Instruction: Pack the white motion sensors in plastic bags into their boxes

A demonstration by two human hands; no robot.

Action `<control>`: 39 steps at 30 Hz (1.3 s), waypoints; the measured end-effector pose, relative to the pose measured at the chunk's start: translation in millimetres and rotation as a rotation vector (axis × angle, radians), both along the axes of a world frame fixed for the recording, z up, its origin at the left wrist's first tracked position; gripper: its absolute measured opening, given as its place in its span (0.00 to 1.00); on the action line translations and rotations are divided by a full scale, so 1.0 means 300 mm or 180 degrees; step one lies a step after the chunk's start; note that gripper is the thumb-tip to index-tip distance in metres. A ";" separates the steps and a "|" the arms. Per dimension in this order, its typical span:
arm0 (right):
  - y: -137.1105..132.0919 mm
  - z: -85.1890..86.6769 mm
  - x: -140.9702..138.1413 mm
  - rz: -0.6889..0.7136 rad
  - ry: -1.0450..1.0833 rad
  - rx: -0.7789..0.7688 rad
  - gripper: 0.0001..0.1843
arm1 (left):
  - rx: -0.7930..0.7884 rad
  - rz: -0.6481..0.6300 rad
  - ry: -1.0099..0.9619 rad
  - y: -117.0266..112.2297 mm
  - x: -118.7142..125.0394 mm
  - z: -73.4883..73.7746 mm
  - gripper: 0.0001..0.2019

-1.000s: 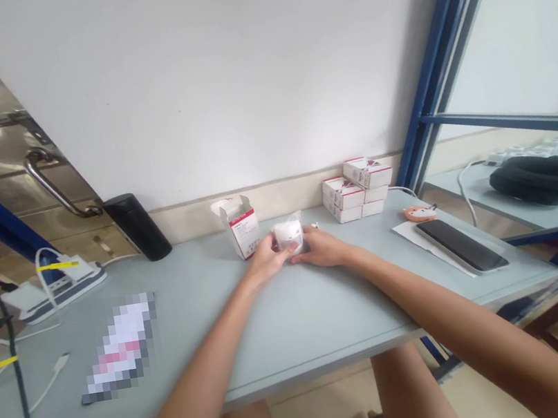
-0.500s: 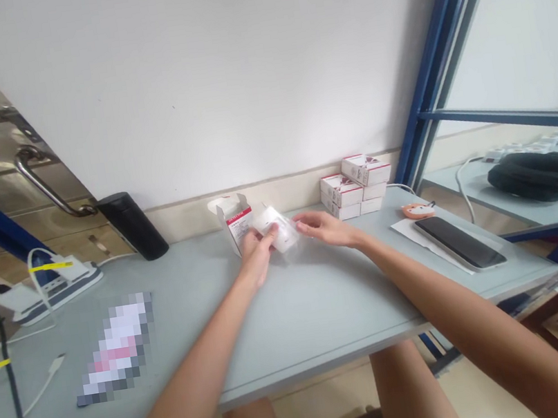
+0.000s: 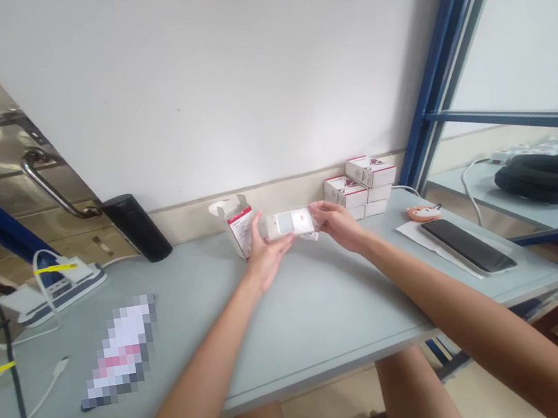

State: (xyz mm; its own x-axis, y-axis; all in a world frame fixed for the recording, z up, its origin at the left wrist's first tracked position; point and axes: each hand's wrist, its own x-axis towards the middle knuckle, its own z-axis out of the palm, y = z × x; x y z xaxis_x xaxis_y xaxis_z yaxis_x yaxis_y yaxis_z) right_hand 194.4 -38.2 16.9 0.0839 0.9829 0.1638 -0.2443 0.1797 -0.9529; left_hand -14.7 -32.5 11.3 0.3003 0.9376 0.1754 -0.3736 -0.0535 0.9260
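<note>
Between my two hands is a white detector [image 3: 287, 223] in a clear plastic bag, held level above the desk. My left hand [image 3: 265, 256] grips its left end, thumb up behind and fingers along the lower edge. At the right end, my right hand [image 3: 338, 223] pinches the bag with closed fingers. Just left of the detector stands an opened white box [image 3: 242, 232] with a red band reading "DETECTOR", its flaps up. Something small and white shows under the detector, mostly hidden, and I cannot make out what it is.
Several white and red boxes [image 3: 364, 189] are stacked by the wall. A phone [image 3: 468, 246] lies at the right on white paper, near an orange and white object [image 3: 424, 213]. At the left are a black cylinder [image 3: 138, 228], a power strip [image 3: 61, 295], cables and a blurred-out packet [image 3: 119, 351].
The bagged detector has turned from a tilted position to lengthwise across, its face now showing. My left hand has shifted to its left end, and my right hand now holds the other end.
</note>
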 end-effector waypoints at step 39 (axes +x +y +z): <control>-0.005 0.025 0.029 -0.0318 -0.1772 0.1094 0.18 | 0.1035 0.1416 0.1757 -0.006 -0.031 0.013 0.20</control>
